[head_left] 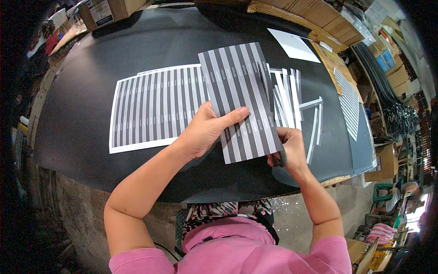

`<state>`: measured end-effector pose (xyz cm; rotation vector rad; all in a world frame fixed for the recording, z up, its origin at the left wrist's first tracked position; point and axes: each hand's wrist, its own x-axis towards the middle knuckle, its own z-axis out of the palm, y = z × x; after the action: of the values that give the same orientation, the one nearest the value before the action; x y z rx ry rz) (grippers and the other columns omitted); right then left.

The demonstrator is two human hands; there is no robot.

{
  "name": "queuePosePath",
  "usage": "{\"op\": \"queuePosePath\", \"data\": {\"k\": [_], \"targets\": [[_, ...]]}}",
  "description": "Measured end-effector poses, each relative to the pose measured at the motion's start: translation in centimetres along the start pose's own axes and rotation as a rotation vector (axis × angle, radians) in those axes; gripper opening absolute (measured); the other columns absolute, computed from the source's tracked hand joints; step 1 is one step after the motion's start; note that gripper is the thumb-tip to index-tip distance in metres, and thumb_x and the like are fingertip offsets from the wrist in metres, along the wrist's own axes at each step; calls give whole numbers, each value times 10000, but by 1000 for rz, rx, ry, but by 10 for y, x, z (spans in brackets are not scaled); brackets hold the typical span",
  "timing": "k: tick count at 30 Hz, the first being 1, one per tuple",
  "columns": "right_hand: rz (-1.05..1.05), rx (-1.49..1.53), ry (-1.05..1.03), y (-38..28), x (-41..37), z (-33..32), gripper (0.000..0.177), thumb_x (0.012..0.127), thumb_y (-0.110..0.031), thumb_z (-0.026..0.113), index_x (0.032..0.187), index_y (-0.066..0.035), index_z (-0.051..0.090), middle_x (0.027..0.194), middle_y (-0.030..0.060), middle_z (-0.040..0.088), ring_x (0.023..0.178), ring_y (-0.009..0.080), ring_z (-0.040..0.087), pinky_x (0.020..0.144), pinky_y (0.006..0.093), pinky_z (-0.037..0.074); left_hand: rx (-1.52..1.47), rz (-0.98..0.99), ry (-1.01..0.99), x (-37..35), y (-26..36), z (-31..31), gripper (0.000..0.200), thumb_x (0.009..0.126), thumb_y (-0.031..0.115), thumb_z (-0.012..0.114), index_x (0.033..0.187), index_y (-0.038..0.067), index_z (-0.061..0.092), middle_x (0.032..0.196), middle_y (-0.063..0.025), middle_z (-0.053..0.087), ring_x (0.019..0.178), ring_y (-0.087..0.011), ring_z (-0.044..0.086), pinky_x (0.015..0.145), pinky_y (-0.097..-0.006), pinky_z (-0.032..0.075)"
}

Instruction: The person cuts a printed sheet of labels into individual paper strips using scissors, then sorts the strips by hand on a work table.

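My left hand (204, 130) is closed on a grey-and-dark striped sheet (239, 77), its thumb flat on the front and the fingers behind. Small lettering reading "GENUINE LEATHER" runs along the stripes. At the sheet's lower right edge, my right hand (290, 146) is closed around the dark handles of scissors (283, 156). Their blades are mostly hidden behind the sheet, near its right edge. Left of the held sheet lies a larger stack of striped sheets (155, 105) with white borders. Several cut white and dark strips (286, 93) lie in a loose pile to the right.
Everything lies on a black-covered table (82, 123). A white sheet (295, 45) is at the far right, and another striped sheet (346, 105) lies at the right edge. Cardboard boxes (315, 18) line the back. Dark hanging strips (388, 86) and a seated person (404, 196) are off to the right.
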<state>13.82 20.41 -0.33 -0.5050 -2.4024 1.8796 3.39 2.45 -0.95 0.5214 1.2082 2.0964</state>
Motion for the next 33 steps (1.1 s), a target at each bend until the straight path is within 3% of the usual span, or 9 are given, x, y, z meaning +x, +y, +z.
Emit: {"op": "queuePosePath", "data": {"k": [15, 23, 27, 29, 33], "targets": [[12, 13, -5, 0, -1, 0, 193, 709, -52, 670, 582, 8, 539, 492, 40, 529, 395, 101, 515, 345, 228, 373, 66, -36, 22, 0, -1, -1, 262, 842, 200, 641, 991, -12, 599, 927, -81, 648, 802, -95, 621, 722, -215, 508], [-93, -96, 43, 2, 11, -3, 167, 701, -97, 699, 721, 57, 637, 655, 43, 615, 610, 62, 548, 526, 217, 420, 77, -64, -27, -1, -5, 3, 313, 825, 151, 659, 1054, -36, 556, 987, -98, 630, 854, -126, 614, 760, -260, 515], [-74, -75, 49, -4, 11, -1, 197, 700, -109, 710, 764, 66, 646, 680, 41, 627, 601, 64, 551, 522, 211, 423, 101, -78, -20, -5, 3, 8, 291, 843, 208, 643, 1028, -10, 584, 947, -68, 640, 837, -103, 605, 750, -226, 487], [-107, -8, 51, -6, 12, -2, 208, 709, -104, 708, 803, 73, 651, 701, 45, 637, 607, 63, 556, 525, 206, 428, 131, -123, 20, -7, 4, 11, 313, 850, 245, 635, 1014, -15, 578, 939, -73, 637, 838, -103, 605, 738, -232, 494], [-130, 23, 72, -11, 10, -6, 196, 716, -96, 705, 809, 70, 654, 705, 49, 640, 609, 61, 559, 524, 204, 430, 193, -127, 17, -5, 5, 4, 327, 876, 314, 591, 955, -3, 577, 812, -33, 628, 647, -69, 592, 545, -208, 488]]}}
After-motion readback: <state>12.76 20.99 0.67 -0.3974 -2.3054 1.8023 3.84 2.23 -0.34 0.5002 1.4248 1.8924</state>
